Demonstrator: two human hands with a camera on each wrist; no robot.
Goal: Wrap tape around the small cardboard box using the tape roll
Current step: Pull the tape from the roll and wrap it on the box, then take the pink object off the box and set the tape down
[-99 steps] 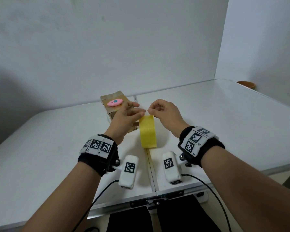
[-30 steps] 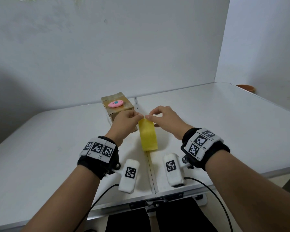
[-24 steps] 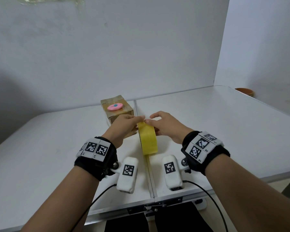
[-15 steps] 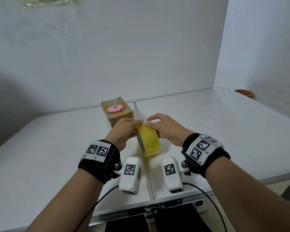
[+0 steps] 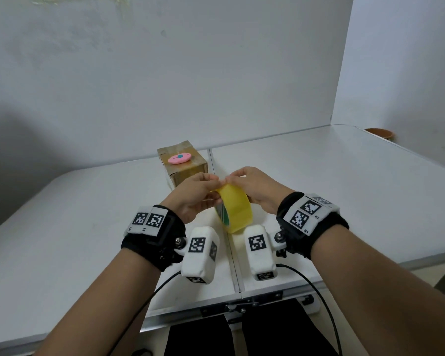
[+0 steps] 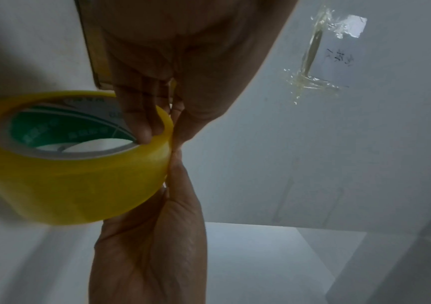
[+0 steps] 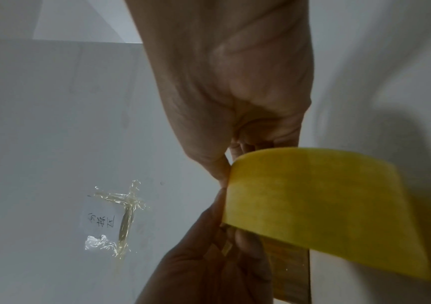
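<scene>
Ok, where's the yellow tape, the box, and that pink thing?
tape roll point(image 5: 238, 210), head view, on its yellow outer band
cardboard box point(image 5: 184, 174), head view, on its near side
pink thing point(image 5: 179, 158), head view, on its middle, atop the box

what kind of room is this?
Probably a makeshift recording setup in a plain room: a white folding table set against bare white walls, and fiducial-tagged wristbands with wired wrist cameras.

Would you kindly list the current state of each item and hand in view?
tape roll: on edge, gripped by both hands above the table.
cardboard box: closed, standing on the table, untouched.
pink object: lying on the box top.
left hand: gripping the roll.
right hand: pinching the roll's top.
</scene>
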